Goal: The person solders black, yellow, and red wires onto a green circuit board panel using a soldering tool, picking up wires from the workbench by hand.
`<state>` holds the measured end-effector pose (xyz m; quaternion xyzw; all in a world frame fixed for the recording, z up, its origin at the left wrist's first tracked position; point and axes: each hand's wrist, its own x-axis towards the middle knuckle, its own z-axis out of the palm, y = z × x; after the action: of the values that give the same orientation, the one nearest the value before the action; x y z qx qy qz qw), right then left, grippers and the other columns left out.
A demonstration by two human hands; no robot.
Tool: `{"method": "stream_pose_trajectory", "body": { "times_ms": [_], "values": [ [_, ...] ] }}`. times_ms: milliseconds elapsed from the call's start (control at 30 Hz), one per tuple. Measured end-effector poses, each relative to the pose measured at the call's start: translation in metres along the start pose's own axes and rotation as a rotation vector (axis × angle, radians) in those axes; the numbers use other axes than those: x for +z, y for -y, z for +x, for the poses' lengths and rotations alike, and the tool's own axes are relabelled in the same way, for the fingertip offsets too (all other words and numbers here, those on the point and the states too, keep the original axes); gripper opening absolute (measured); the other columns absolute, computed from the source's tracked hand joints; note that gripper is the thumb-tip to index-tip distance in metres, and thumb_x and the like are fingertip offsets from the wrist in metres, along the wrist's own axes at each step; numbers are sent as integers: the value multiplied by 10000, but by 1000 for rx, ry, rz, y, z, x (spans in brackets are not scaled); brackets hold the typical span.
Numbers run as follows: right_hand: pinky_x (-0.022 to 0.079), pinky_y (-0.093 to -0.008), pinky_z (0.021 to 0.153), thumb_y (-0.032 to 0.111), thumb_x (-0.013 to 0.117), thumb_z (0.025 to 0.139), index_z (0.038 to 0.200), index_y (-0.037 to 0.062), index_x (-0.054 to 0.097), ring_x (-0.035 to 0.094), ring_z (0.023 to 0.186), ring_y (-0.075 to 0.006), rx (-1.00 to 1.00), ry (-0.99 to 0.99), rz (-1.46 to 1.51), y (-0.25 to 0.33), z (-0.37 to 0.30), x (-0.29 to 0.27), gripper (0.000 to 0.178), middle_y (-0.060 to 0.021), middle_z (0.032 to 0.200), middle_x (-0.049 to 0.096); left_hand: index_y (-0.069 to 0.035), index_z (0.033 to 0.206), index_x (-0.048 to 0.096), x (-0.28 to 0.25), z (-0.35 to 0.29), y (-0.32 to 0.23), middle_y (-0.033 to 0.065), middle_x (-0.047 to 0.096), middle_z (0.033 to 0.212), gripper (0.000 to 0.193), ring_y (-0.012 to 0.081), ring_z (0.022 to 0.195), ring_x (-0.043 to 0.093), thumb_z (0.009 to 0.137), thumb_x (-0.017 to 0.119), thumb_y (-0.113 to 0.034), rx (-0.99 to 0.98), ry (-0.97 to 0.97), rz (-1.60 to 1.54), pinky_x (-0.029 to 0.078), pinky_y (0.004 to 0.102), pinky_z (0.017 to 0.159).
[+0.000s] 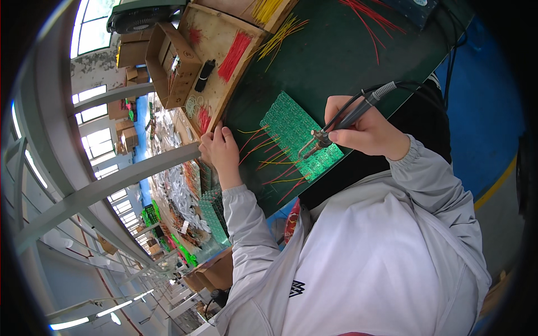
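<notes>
My right hand (pixel 364 129) is closed round the dark handle of a soldering iron (pixel 354 114), its tip pointing down at the green circuit board panel (pixel 294 120). A thin bent metal tube runs beside the tip. Whether the tip touches the board I cannot tell. Red and yellow wires (pixel 271 150) stick out from the panel's left edge. At the rim of the wooden tray (pixel 231 92), my left hand (pixel 222 152) has its thumb and forefinger apart, close to a small bunch of red wires (pixel 204 119). I see nothing held in it.
Red wires (pixel 234 56) and a black cylinder (pixel 205 75) lie in the tray, beside a cardboard box (pixel 174 67). Yellow wires (pixel 283 33) hang over its edge. More red wires (pixel 372 22) lie on the dark green table (pixel 330 61). A black cable (pixel 426 87) trails from the iron.
</notes>
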<state>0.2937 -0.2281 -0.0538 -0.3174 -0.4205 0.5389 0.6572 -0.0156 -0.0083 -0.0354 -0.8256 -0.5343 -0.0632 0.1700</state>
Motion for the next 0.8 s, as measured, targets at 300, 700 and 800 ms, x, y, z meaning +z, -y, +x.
{"method": "stream_pose_trajectory", "body": {
  "times_ms": [300, 700, 800],
  "values": [
    [299, -216, 514, 78, 644, 825, 852, 35, 536, 398, 580, -18, -13, -10, -13, -4, 0, -1, 119, 37, 654, 470, -217, 1122, 747, -7, 11, 4, 83, 566, 1053, 355, 345, 1025, 507, 932, 557, -448, 71, -35, 45, 414, 478, 898],
    [288, -206, 491, 97, 653, 836, 851, 33, 536, 399, 545, -13, -36, -5, 1, -5, 0, 1, 134, 38, 635, 469, -164, 1032, 774, -9, 17, 14, 78, 626, 1006, 325, 314, 1043, 552, 880, 653, -425, 111, -34, -58, 426, 451, 917],
    [287, -207, 491, 102, 656, 839, 851, 33, 536, 399, 546, -13, -23, 2, 6, -4, -1, -1, 139, 38, 638, 471, -154, 1006, 775, -10, 19, 13, 78, 642, 993, 307, 309, 1040, 563, 870, 672, -409, 110, -18, -95, 425, 451, 919]
  ]
}}
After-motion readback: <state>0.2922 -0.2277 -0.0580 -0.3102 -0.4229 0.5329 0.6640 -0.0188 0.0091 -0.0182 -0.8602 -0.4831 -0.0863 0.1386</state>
